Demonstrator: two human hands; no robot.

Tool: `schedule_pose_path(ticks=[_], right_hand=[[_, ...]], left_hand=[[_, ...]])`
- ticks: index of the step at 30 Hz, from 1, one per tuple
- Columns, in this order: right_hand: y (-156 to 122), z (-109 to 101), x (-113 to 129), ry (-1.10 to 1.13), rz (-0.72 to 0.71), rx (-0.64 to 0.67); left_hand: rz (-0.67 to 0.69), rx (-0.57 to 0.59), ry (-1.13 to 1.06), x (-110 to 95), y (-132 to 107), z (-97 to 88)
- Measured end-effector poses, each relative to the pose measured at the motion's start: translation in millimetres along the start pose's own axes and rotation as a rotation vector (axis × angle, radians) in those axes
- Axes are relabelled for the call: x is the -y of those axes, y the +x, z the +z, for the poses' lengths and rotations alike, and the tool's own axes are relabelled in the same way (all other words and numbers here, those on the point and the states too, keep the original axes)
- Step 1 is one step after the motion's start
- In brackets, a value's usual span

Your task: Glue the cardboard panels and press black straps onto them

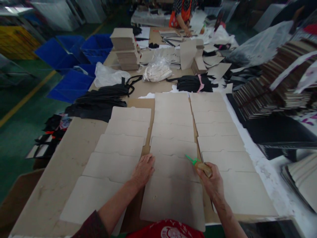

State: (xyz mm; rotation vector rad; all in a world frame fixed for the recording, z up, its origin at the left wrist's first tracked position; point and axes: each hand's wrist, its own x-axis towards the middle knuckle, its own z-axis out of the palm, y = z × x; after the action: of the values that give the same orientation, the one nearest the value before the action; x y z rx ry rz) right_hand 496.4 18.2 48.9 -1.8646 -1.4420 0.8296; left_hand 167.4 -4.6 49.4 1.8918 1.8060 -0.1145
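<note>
Three rows of overlapping grey cardboard sheets (173, 132) lie on the table in front of me. My left hand (143, 170) rests flat, fingers stretched out, on the left edge of a sheet in the middle row. My right hand (213, 185) is closed round a small bottle with a green pointed nozzle (198, 163). The nozzle tip points up and left, close over the right side of the same middle row. The nearest middle sheet (173, 201) lies between my two forearms.
Black handles or straps (101, 99) and plastic bags (157, 69) lie further up the table, with stacks of cardboard (125, 46). Stacked printed sheets (272, 89) stand at right. Blue crates (71, 56) sit on the floor at left. Another person (182, 15) works at the far end.
</note>
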Motion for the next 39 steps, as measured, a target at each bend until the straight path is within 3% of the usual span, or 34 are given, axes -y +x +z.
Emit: schedule_pose_path(ticks=[7,16,22,27,29,34,39], right_hand=[[6.6,-4.7,2.0,-0.294,-0.174,0.035],[2.9,-21.2,16.8,-0.358,-0.14,0.098],[5.1,-7.4,11.7,-0.148,-0.053,0.084],[7.5,19.8,22.1,0.278,0.245,-0.009],[7.3,32.4,32.7,0.402,0.273,0.016],[7.7,60.5,57.4,0.126,-0.075,0.217],[11.3,78.0,66.4,-0.047,-0.304,0.26]], left_hand=[[-0.01,0.006,-0.005,-0.9,0.7,-2.9],[-0.006,-0.003,-0.01,-1.8,0.2,-4.8],[0.012,-0.03,-0.03,0.9,-0.5,-2.9],[0.006,-0.043,-0.046,-1.3,-1.8,-3.7],[0.004,-0.043,-0.042,-2.7,-0.6,-4.6],[-0.001,-0.042,-0.013,-4.7,5.3,-8.8],[0.014,-0.041,0.009,-7.0,9.2,-15.5]])
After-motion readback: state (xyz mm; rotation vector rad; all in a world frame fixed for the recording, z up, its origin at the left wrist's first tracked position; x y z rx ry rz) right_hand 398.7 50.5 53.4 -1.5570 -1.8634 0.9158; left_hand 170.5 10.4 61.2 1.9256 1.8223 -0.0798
